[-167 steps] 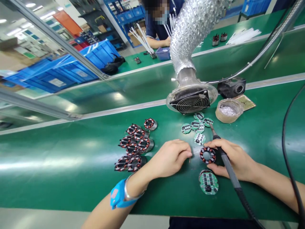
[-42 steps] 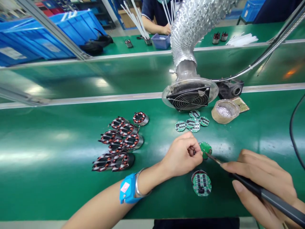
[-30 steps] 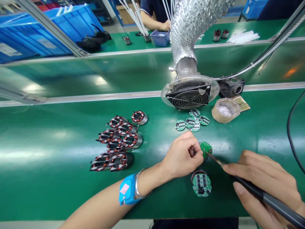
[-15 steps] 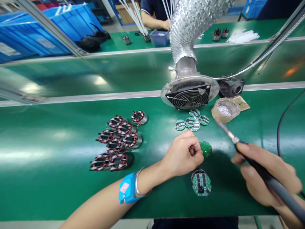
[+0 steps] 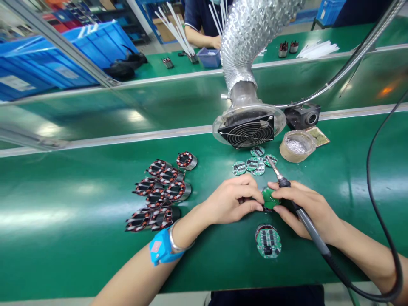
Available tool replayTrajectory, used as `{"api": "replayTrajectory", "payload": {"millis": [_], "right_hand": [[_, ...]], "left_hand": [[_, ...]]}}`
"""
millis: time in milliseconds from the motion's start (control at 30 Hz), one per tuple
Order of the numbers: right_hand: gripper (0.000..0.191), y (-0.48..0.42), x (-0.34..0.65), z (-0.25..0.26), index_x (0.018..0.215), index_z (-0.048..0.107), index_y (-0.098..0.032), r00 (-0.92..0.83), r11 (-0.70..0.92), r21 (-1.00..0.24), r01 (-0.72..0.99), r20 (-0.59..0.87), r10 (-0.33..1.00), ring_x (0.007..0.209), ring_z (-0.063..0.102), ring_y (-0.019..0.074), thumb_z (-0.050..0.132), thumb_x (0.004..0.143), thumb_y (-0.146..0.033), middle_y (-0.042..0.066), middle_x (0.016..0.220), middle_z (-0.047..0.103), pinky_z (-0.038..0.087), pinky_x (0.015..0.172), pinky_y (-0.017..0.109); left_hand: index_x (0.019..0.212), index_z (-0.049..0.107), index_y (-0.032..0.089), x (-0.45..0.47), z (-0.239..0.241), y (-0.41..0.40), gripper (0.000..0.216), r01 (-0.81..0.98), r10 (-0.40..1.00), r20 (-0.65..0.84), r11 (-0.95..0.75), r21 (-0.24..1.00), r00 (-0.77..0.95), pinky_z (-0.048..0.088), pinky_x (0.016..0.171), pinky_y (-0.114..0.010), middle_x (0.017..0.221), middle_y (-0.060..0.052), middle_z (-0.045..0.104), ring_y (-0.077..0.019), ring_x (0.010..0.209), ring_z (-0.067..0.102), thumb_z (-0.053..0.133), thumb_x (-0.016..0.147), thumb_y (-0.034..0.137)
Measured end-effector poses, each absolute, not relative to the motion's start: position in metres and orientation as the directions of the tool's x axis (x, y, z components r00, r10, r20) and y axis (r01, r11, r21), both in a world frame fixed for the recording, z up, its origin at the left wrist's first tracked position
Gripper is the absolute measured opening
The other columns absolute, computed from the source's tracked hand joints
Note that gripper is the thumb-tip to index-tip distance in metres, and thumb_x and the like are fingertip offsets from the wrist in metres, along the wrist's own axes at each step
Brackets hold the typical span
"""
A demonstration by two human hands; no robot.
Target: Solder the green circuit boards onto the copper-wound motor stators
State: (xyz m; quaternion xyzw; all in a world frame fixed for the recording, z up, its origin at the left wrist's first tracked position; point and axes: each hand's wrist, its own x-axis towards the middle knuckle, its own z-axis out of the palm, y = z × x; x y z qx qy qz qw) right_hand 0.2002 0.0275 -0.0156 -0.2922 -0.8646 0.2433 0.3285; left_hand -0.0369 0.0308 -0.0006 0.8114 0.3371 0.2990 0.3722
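Observation:
At the middle of the bench my left hand [image 5: 236, 199] pinches the left edge of a round green circuit board [image 5: 270, 198], its plain green side up. A dark part shows under the board, mostly hidden. My right hand [image 5: 310, 208] carries a soldering iron [image 5: 306, 222], tip pointing up and away, while its thumb and fingertips touch the board's right edge. Closer to me sits another circuit board [image 5: 269, 243], component side up, on a wound motor stator. Beyond my hands lie several loose circuit boards [image 5: 239, 168]. A blue wrist strap [image 5: 165, 247] is on my left wrist.
Several wound stators [image 5: 176, 190] stand to the left. A fan-faced fume extractor [image 5: 250, 129] hangs over the far side, beside a tub of metal shavings [image 5: 297, 146] and a black iron holder [image 5: 302, 115]. The iron's cable [image 5: 369, 157] loops at right. A person works opposite.
My right hand has moved left from near the tub to the board and now touches its edge, the iron's tip turning away. My left hand keeps its hold on the board.

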Motion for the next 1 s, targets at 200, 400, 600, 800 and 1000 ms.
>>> {"api": "replayTrajectory", "payload": {"millis": [200,400,600,800,1000], "right_hand": [[0.037,0.025,0.198,-0.007,0.114,0.055,-0.020,-0.513,0.737,-0.597,0.317,0.545,0.663,0.104,0.060,0.0231,0.064,0.080,-0.008,0.009,0.109,0.069,0.053,0.089,0.042],[0.032,0.022,0.192,-0.004,0.107,0.055,-0.019,-0.475,0.734,-0.601,0.317,0.569,0.671,0.084,0.057,0.0188,0.061,0.080,-0.003,0.002,0.084,0.066,0.052,0.075,0.035],[0.025,0.016,0.184,-0.004,0.099,0.055,-0.019,-0.435,0.728,-0.542,0.419,0.585,0.685,0.077,0.057,0.0167,0.057,0.082,-0.002,0.001,0.081,0.065,0.051,0.071,0.031],[0.030,0.016,0.195,-0.002,0.105,0.061,-0.019,-0.444,0.783,-0.506,0.363,0.644,0.623,0.081,0.064,0.0178,0.058,0.082,0.000,0.003,0.086,0.070,0.054,0.076,0.034],[0.049,0.018,0.220,0.016,0.130,0.055,-0.021,-0.454,0.753,-0.553,0.357,0.601,0.657,0.077,0.065,0.0174,0.055,0.084,-0.005,0.004,0.090,0.070,0.054,0.066,0.031]], "left_hand": [[0.074,0.069,0.014,-0.017,-0.005,0.023,0.006,0.329,0.897,0.146,-0.299,0.896,0.417,0.040,0.049,-0.017,0.069,0.001,0.055,-0.0055,0.053,0.046,0.070,0.078,0.018],[0.071,0.068,0.014,-0.013,-0.002,0.018,0.007,0.327,0.919,0.081,-0.218,0.920,0.385,0.039,0.048,-0.016,0.068,0.001,0.054,-0.0052,0.053,0.046,0.068,0.077,0.018],[0.069,0.065,0.013,-0.011,-0.001,0.012,0.013,0.310,0.928,0.036,-0.160,0.937,0.371,0.039,0.047,-0.017,0.067,0.000,0.054,-0.0059,0.053,0.046,0.064,0.079,0.020],[0.065,0.060,0.015,-0.002,-0.002,0.005,0.010,0.429,0.928,0.212,-0.333,0.840,0.306,0.038,0.047,-0.018,0.063,0.001,0.051,-0.0069,0.052,0.047,0.058,0.075,0.011],[0.071,0.061,0.016,0.003,-0.005,0.001,0.010,0.515,0.884,0.357,-0.467,0.719,0.302,0.041,0.050,-0.019,0.066,0.000,0.054,-0.0084,0.056,0.049,0.056,0.076,0.010]]}}
